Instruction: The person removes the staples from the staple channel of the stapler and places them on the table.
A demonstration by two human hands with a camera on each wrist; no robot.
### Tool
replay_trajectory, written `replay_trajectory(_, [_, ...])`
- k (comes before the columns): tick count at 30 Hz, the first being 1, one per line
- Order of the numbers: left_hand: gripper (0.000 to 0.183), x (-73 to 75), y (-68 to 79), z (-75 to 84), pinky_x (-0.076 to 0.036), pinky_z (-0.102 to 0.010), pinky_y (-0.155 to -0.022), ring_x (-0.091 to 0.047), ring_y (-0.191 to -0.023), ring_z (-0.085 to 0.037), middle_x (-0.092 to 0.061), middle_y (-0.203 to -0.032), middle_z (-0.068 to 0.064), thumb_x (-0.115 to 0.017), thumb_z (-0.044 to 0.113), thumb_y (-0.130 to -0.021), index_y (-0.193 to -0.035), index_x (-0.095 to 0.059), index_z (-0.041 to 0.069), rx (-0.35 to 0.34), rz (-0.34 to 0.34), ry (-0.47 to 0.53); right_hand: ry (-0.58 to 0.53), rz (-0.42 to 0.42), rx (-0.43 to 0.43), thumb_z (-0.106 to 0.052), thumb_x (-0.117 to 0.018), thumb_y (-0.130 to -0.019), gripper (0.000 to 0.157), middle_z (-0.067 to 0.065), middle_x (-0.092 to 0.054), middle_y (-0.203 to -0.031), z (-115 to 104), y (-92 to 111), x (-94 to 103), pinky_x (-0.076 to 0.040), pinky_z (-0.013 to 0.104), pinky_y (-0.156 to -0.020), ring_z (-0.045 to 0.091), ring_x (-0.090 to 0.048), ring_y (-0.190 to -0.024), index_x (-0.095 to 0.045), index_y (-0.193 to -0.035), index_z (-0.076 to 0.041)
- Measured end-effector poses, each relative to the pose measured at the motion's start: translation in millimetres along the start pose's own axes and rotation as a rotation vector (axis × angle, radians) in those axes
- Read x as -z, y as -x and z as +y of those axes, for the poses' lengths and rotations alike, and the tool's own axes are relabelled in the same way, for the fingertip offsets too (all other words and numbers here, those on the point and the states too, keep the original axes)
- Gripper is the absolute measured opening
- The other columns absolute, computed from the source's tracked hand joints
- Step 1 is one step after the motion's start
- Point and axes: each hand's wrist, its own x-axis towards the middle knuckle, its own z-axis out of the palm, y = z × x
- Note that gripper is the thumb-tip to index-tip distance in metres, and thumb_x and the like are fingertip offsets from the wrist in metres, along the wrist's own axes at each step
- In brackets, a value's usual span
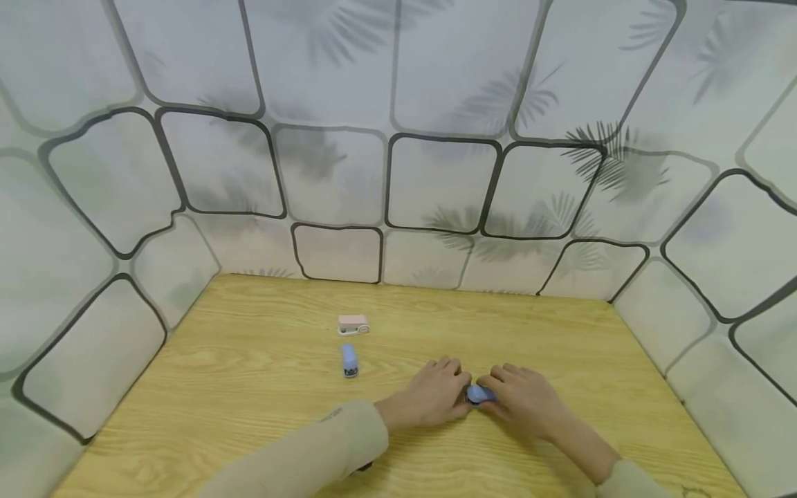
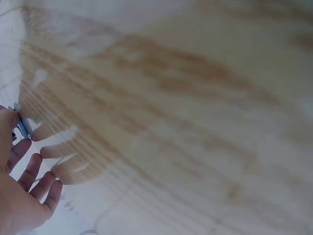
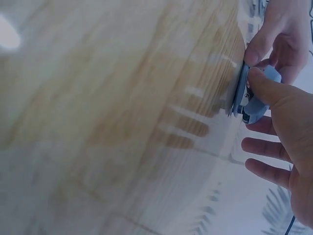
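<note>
Three small staplers lie on the wooden counter (image 1: pixel 249 387), and two hands work at one of them. Farthest left, a pink stapler (image 1: pixel 353 324) sits nearer the counter's back edge, left of the middle. Just in front of it, apart from it, a blue stapler (image 1: pixel 350 360) lies with its length running front to back.

Right of these, nearer the front edge and about mid-width, the left hand (image 1: pixel 432 396) and right hand (image 1: pixel 526 398) meet over the third stapler (image 1: pixel 479 395). Both grasp it: the left hand pinches its left end with thumb and forefinger, its other fingers spread loosely, and the right hand's thumb and forefinger close on the right end while the remaining fingers stay extended. The right wrist view shows this stapler (image 3: pixel 252 95) as pale blue with a rounded plastic top and a thin metal strip along its flat side; the right thumb presses on the top. In the left wrist view only a sliver of its metal (image 2: pixel 21 128) shows beside the left hand (image 2: pixel 22 186).

The counter's left, back and right edges meet patterned panel walls (image 1: pixel 436 104). Bare wood stretches wide to the left of the staplers and to the right of the hands, up to the back edge.
</note>
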Motion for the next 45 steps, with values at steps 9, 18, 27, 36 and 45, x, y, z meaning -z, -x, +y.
replay_trajectory(9, [0.033, -2.0, -1.5, 1.0, -0.049, -0.025, -0.084, -0.056, -0.1, -0.009, -0.064, -0.113, 0.006, -0.064, 0.053, -0.102, -0.117, -0.069, 0.025, 0.016, 0.014, -0.005, -0.006, -0.009, 0.009, -0.037, -0.083, -0.087, 0.03, -0.007, -0.064, -0.09, -1.4, -2.0, 5.1, -0.051, 0.02, -0.063, 0.007, -0.058, -0.074, -0.072, -0.107, -0.018])
replay_trajectory(18, [0.033, -2.0, 1.6, 1.2, -0.049, -0.026, -0.084, -0.056, -0.101, -0.01, -0.064, -0.114, 0.005, -0.065, 0.053, -0.102, -0.117, -0.068, 0.024, 0.031, 0.001, 0.028, -0.011, 0.008, 0.006, -0.038, -0.082, -0.086, 0.03, -0.009, -0.063, -0.089, -2.5, -1.4, 1.1, -0.049, 0.018, -0.062, 0.005, -0.056, -0.073, -0.072, -0.107, -0.019])
replay_trajectory(27, [0.034, -2.3, 1.7, 3.0, -0.05, -0.026, -0.086, -0.058, -0.103, -0.009, -0.065, -0.115, 0.005, -0.064, 0.054, -0.102, -0.118, -0.069, 0.024, 0.043, 0.007, 0.03, -0.029, 0.036, 0.006, -0.038, -0.082, -0.086, 0.03, -0.009, -0.063, -0.089, -2.9, 0.6, -3.4, -0.049, 0.018, -0.062, 0.005, -0.057, -0.073, -0.071, -0.106, -0.018])
replay_trajectory(36, [0.033, -2.8, -2.5, 2.4, -0.051, -0.028, -0.086, -0.059, -0.104, -0.011, -0.065, -0.116, 0.004, -0.064, 0.054, -0.102, -0.117, -0.068, 0.024, 0.044, -0.002, 0.017, -0.027, 0.062, 0.015, -0.037, -0.082, -0.086, 0.03, -0.007, -0.066, -0.09, -1.4, -0.8, 0.6, -0.051, 0.02, -0.062, 0.007, -0.061, -0.074, -0.072, -0.106, -0.017])
replay_trajectory(45, [0.028, 0.9, -1.0, 3.2, -0.051, -0.027, -0.087, -0.058, -0.104, -0.009, -0.064, -0.116, 0.006, -0.066, 0.053, -0.101, -0.112, -0.066, 0.026, 0.054, -0.021, 0.022, -0.089, 0.059, -0.039, -0.038, -0.081, -0.088, 0.031, -0.006, -0.071, -0.093, -0.2, 1.3, 0.1, -0.05, 0.019, -0.061, 0.007, -0.064, -0.075, -0.072, -0.108, -0.017])
